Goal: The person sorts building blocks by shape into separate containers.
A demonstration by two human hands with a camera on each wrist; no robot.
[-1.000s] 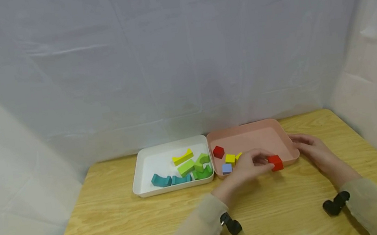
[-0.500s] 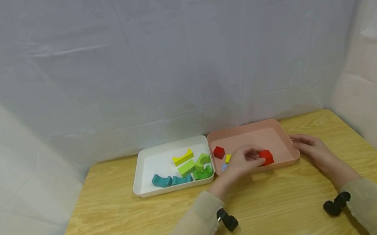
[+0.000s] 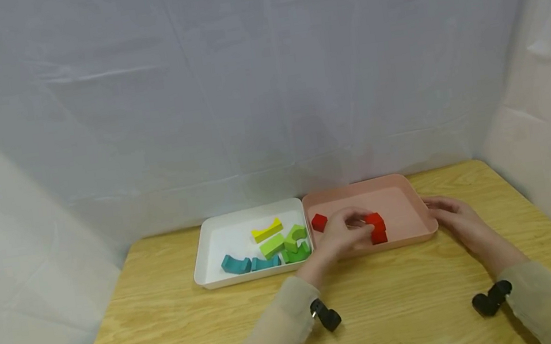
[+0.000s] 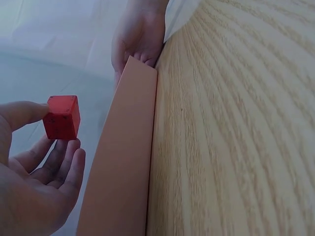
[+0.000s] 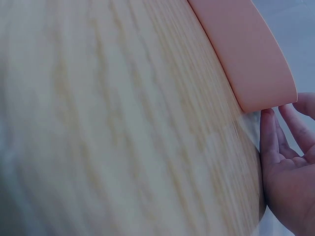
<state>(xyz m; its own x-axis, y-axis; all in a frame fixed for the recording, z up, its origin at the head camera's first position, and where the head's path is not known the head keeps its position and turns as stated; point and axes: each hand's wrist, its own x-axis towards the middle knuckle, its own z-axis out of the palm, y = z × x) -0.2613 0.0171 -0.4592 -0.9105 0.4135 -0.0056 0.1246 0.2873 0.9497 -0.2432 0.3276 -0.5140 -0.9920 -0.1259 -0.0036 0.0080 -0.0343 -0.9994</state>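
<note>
Between thumb and fingertips, my left hand pinches a red cube over the front part of the pink tray. Just below that cube another red block shows in the head view; whether the two touch I cannot tell. The left wrist view gives the held cube with my left hand around its lower side and the tray wall beside it. My right hand touches the tray's right end from outside, its fingers mostly straight against the wall.
Another red block lies in the pink tray's left part. Left of it, the white tray holds a yellow arch block, teal arch blocks and several green blocks. Both trays stand on the wooden table near a white curtain.
My left hand has carried the red cube leftward and slightly back, from the tray's front edge to over its inside. It now hides the yellow and lilac blocks. My right hand stays put.
</note>
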